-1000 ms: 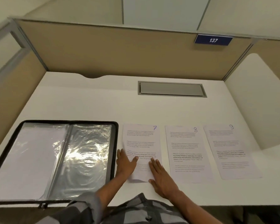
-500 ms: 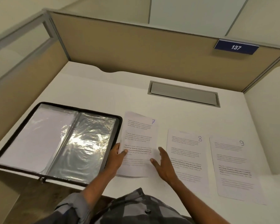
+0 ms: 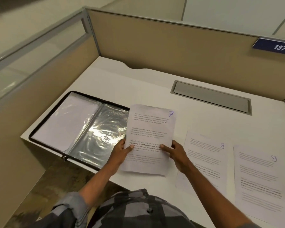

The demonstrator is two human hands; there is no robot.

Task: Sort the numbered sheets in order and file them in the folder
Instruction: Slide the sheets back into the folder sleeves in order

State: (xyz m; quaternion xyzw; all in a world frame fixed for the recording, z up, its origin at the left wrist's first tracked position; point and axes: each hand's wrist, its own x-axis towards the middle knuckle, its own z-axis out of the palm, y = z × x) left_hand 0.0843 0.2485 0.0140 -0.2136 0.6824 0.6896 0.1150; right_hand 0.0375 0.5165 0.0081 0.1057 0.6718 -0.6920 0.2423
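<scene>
**Paper 7 in both hands, folder just to the left**

White sheet 7 (image 3: 150,129) held up by its lower half; pinched on the left long edge by the left hand (image 3: 120,152), thumb on the print; pinched the same way on the right long edge by the right hand (image 3: 176,153); hands apart by the sheet's width, both clamped on it alone. Points its long axis away from the body, number at the far right corner; overlaps the right rim of the folder (image 3: 82,129) with its upper left part. Folder open flat, spine roughly parallel to that axis, glossy pocket (image 3: 105,129) on the nearer half; closest to the left hand. Probably calls for a short carry leftward, then a slide into the pocket; cannot tell where its mouth opens. Runs the folder's near rim along the desk (image 3: 146,89) edge, so little room there; bare desk beyond, toward the hatch (image 3: 211,97). Leaves sheet 8 (image 3: 207,155) and sheet 9 (image 3: 258,178) flat to the right, side by side.
</scene>
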